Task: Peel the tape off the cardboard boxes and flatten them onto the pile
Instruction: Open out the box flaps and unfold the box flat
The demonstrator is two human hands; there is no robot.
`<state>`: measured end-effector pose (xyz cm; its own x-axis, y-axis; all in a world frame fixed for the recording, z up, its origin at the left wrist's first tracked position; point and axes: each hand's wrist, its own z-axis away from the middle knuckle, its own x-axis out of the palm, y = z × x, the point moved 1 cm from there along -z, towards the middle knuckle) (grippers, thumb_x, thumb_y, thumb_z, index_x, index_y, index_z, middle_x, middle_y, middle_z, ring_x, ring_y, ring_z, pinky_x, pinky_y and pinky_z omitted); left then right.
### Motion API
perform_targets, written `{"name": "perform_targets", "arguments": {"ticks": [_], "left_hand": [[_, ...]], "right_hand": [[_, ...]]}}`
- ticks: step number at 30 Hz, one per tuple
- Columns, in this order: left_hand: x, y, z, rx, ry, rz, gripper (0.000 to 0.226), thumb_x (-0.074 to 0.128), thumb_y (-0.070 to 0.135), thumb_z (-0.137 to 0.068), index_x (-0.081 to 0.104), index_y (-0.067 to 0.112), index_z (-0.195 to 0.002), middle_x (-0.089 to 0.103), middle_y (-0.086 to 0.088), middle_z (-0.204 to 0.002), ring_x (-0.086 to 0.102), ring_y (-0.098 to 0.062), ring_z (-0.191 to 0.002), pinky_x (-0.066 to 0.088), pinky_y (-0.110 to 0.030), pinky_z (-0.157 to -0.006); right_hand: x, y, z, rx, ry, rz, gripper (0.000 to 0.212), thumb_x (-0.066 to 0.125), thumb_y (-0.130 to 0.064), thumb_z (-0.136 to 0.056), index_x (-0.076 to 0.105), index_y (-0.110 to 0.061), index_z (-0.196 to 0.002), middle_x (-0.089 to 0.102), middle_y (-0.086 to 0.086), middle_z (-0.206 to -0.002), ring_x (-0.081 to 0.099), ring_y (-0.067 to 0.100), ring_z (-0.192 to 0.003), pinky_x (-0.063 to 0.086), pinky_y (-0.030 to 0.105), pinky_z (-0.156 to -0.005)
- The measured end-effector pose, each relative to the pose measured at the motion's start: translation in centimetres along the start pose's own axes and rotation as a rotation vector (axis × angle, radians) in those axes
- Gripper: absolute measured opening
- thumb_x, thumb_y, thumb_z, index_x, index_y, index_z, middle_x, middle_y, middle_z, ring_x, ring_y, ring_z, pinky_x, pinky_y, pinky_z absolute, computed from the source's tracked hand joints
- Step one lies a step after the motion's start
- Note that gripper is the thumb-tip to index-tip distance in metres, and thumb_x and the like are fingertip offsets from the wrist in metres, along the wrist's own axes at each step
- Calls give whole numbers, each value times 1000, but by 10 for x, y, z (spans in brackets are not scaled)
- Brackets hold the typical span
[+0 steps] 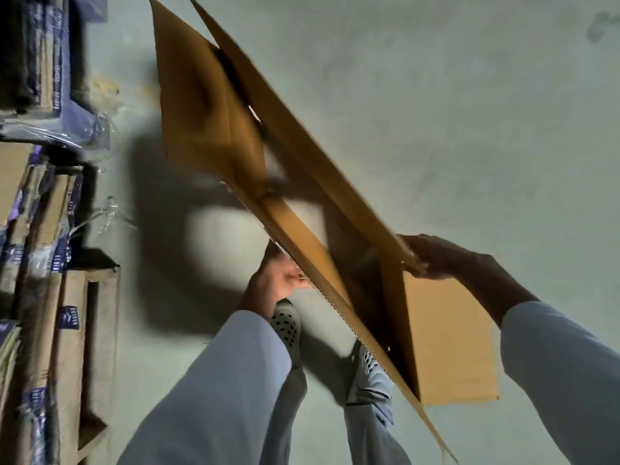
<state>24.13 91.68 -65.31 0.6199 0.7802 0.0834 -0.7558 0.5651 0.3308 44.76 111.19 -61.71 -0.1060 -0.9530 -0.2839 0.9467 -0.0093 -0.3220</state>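
A large brown cardboard box (295,169), nearly collapsed flat, hangs in the air diagonally from the upper left to the lower right, with its flaps open. My left hand (278,280) grips its lower left edge from underneath, fingers curled round the corrugated rim. My right hand (446,260) grips the right edge, thumb on top and fingers under the panel. A lighter flap (449,344) hangs below my right hand. No tape is plainly visible on this box.
Flattened cardboard boxes (43,297) with purple print and clear tape scraps stand stacked along the left edge. Loose clear tape (107,216) lies on the grey floor (436,112) beside them. My feet in perforated shoes (288,327) stand below the box.
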Motion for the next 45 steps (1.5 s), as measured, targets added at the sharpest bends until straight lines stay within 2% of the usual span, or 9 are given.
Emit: {"name": "perform_targets", "arguments": {"ticks": [3, 6, 8, 11, 17, 21, 28, 33, 45], "left_hand": [[26, -5, -2, -58, -123, 102, 37, 41, 34, -105, 57, 17, -133, 65, -11, -127, 68, -32, -99, 58, -51, -82], [38, -1, -7, -127, -232, 52, 72, 25, 77, -92, 61, 28, -129, 67, -7, -127, 65, -32, -108, 58, -56, -74], [47, 0, -6, -119, -254, 73, 76, 22, 81, -89, 62, 28, -126, 70, -7, -113, 70, -28, -88, 59, -51, -64], [59, 3, -9, -70, -193, 127, 71, 23, 68, -96, 76, 22, -97, 69, -9, -85, 68, -26, -73, 57, -37, -66], [18, -3, -13, 80, 0, 351, 53, 29, 58, -101, 61, 21, -122, 62, -8, -128, 61, -26, -111, 51, -42, -89], [15, 26, 26, 250, -127, 466, 77, 36, 88, -76, 68, 32, -119, 67, -5, -126, 65, -30, -113, 52, -51, -94], [-12, 20, 55, 404, -45, 280, 73, 50, 73, -83, 45, 32, -144, 59, -6, -139, 58, -30, -122, 49, -56, -96], [-18, 16, 50, 390, 338, -72, 35, 51, -6, -81, 61, 12, -109, 68, -5, -100, 60, -20, -87, 53, -38, -76], [-57, 94, 141, 503, 17, 198, 34, 58, -1, -87, 79, 17, -67, 75, 3, -74, 72, -15, -73, 57, -35, -75]], "right_hand": [[18, -18, -7, -27, -249, 64, 94, 57, 7, -93, 6, -38, -158, 37, 0, -159, 44, 22, -141, 44, 41, -109], [27, -39, -8, -257, -371, -15, 72, 44, 11, -99, 26, -28, -157, 37, 0, -158, 39, 17, -142, 48, 25, -98], [35, -56, -8, -316, -275, -169, 54, 43, -8, -107, 33, -28, -156, 44, -2, -154, 42, 8, -134, 53, 14, -83], [56, -76, -18, -370, -198, -65, 49, 36, -29, -109, 28, -35, -157, 40, 5, -158, 43, 21, -141, 38, 33, -114], [52, -77, 5, 50, -297, 653, 97, 25, -86, -84, 50, -15, -146, 51, 11, -149, 49, 31, -135, 36, 44, -110], [57, -77, 35, 95, -510, 84, 94, 33, -83, -85, 42, -16, -151, 59, 22, -134, 70, 38, -105, 59, 47, -85], [125, -66, 38, -82, -266, -77, 64, 54, -61, -94, 55, -13, -137, 73, 12, -112, 73, 23, -99, 60, 37, -78], [169, -52, 18, -106, -169, -90, 73, 57, -74, -84, 59, -20, -133, 71, 6, -116, 67, 22, -108, 53, 41, -97], [29, -68, 52, -135, 284, -510, 78, 55, -67, -91, 52, -3, -136, 52, 19, -143, 51, 36, -127, 46, 52, -102]]}}
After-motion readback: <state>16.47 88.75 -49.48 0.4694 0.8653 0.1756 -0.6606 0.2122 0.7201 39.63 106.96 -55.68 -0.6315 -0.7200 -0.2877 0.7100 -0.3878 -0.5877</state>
